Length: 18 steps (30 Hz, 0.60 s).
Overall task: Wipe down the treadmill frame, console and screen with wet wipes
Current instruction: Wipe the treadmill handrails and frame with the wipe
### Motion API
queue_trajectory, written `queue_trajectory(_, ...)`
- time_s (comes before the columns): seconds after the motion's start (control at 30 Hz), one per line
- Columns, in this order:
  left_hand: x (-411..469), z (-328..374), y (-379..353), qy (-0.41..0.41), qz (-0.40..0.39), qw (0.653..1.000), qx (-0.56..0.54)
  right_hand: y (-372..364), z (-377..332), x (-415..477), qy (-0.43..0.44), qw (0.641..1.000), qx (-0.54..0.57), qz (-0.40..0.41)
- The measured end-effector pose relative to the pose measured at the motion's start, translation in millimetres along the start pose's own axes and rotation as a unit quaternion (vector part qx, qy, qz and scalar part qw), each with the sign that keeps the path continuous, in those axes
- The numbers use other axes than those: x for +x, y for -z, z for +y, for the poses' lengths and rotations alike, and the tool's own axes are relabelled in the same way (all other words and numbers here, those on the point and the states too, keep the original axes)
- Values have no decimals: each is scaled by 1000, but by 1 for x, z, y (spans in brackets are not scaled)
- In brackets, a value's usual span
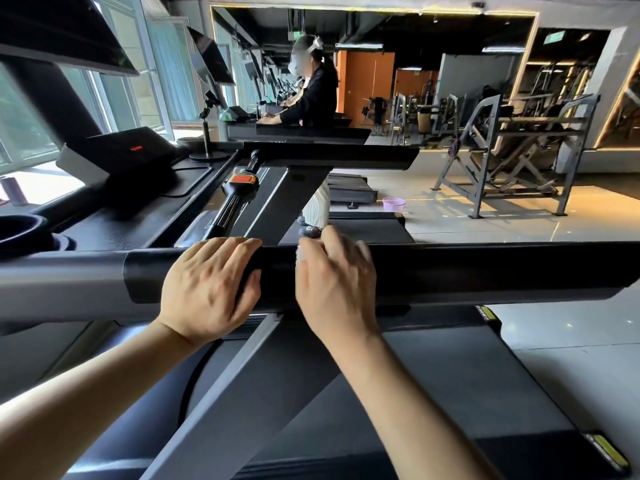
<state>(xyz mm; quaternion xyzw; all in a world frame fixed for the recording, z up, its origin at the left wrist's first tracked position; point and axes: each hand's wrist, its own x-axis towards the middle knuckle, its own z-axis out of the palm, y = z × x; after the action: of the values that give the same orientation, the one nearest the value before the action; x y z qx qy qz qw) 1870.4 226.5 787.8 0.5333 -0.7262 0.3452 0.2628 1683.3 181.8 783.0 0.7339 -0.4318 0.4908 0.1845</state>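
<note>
A thick black side handrail (485, 271) of the treadmill runs across the view. My left hand (211, 289) grips it, fingers curled over its top and thumb on the near side. Just to the right, my right hand (334, 282) lies on the same rail, slightly blurred, with a bit of white wet wipe (302, 253) showing under its fingers. The console (124, 157) with red digits sits at the upper left, and the dark screen (62, 32) hangs above it. The treadmill belt (467, 382) lies below the rail.
A cup holder (20, 230) is at the far left. An orange-topped handle (242, 188) stands ahead. A wall mirror reflects a person at a treadmill. A purple basin (393, 204) sits on the floor, with a weight rack (502, 161) to the right.
</note>
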Motion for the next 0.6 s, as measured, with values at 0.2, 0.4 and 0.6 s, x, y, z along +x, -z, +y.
queue_trajectory(0.2, 0, 3, -3, 13, 8, 1000, -4, 17, 103, -20, -50, 989, -67, 119)
queue_trajectory(0.4, 2, 7, -4, 21, 9, 999, 27, -2, 86, -35, -156, 971, -23, 182)
queue_trajectory(0.6, 0, 4, -3, 7, 3, 1000, 25, -25, 14, -65, -11, 991, 63, 121)
